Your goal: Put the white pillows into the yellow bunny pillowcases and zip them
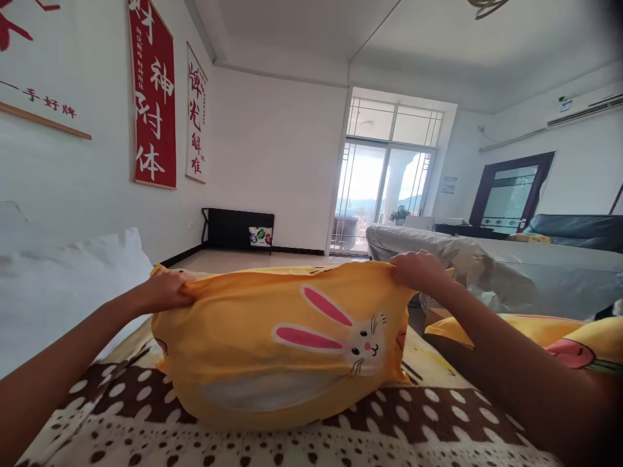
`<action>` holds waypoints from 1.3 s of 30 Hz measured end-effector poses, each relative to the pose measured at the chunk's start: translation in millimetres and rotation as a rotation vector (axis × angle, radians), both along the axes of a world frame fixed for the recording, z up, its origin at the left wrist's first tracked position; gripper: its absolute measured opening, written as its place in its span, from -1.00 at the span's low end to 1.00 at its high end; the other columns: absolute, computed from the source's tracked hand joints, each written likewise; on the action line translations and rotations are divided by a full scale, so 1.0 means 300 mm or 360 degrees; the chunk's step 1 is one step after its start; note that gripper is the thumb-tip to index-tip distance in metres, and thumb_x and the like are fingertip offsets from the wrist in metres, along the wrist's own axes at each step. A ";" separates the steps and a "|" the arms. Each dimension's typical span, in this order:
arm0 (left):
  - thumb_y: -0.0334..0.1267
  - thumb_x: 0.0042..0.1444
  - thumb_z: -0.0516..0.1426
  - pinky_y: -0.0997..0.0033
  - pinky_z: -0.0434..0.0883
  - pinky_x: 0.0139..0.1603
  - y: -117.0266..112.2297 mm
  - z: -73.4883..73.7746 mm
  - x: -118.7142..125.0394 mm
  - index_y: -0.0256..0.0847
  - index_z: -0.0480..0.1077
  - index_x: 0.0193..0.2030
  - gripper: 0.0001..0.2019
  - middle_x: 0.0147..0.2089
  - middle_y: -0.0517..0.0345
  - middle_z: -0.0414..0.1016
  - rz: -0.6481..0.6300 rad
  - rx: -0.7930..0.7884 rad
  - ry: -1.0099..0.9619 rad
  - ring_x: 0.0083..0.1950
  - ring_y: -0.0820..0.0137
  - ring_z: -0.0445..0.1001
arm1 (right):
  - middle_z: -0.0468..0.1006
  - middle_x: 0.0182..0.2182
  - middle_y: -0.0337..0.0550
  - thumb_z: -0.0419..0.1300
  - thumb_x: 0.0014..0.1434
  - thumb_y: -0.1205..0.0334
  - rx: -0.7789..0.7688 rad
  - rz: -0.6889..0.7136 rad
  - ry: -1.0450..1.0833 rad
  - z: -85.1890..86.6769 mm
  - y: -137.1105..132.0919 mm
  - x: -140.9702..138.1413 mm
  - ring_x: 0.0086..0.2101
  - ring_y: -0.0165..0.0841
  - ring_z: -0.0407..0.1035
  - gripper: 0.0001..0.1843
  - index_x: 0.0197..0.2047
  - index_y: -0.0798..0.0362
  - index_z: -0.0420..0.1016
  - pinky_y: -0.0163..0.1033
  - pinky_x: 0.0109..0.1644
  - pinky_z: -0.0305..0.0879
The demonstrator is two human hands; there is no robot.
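Note:
A yellow pillowcase with a white rabbit print [272, 337] stands in front of me on a bed, with a white pillow showing through its lower opening. My left hand [168, 290] grips the top left corner of the pillowcase, fingers closed. At the top right corner my right hand [418, 269] is closed on the fabric edge. Both arms reach forward and hold the case upright above the brown and white dotted bedspread [413, 428].
A white pillow [63, 285] lies at the left against the wall. More yellow printed bedding [574, 337] lies at the right. Beyond are a covered sofa [487, 259], a dark sofa [579, 230], a balcony door [384, 188], and red and white scrolls [153, 97] on the wall.

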State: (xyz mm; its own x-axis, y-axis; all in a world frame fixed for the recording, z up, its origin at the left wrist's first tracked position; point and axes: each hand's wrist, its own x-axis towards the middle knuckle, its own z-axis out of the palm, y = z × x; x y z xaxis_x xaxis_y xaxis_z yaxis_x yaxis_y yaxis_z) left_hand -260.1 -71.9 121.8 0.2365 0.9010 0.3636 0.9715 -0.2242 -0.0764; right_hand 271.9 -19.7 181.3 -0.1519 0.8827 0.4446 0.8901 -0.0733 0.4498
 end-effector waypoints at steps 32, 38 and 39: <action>-0.28 0.07 -0.09 0.08 0.25 -0.08 -0.289 0.074 0.225 -0.21 0.39 -0.45 -0.75 -0.48 0.04 0.45 -0.0052 0.0549 0.0368 -0.40 0.25 0.36 | 0.57 -0.24 0.11 0.03 0.13 0.25 0.0016 -0.0323 0.0313 -0.008 -0.025 0.129 -0.21 -0.10 0.46 -0.72 -0.23 0.09 0.54 -0.14 -0.22 0.22; -0.35 -0.06 -0.05 0.14 0.30 -0.08 -0.303 0.057 0.264 -0.17 0.42 -0.24 -0.71 -0.21 -0.03 0.52 0.0003 0.0493 0.0112 -0.17 0.15 0.43 | 0.56 -0.23 0.19 -0.03 0.17 0.29 0.0028 -0.0428 0.0326 -0.018 -0.046 0.169 -0.20 -0.07 0.47 -0.68 -0.22 0.12 0.55 -0.11 -0.23 0.20; -0.35 -0.08 -0.04 0.14 0.29 -0.07 -0.300 0.048 0.254 -0.16 0.42 -0.23 -0.70 -0.17 -0.04 0.53 0.0036 0.0471 0.0114 -0.14 0.12 0.43 | 0.56 -0.22 0.19 -0.05 0.18 0.30 0.0030 -0.0441 0.0331 -0.021 -0.050 0.177 -0.20 -0.06 0.47 -0.67 -0.21 0.12 0.55 -0.11 -0.23 0.20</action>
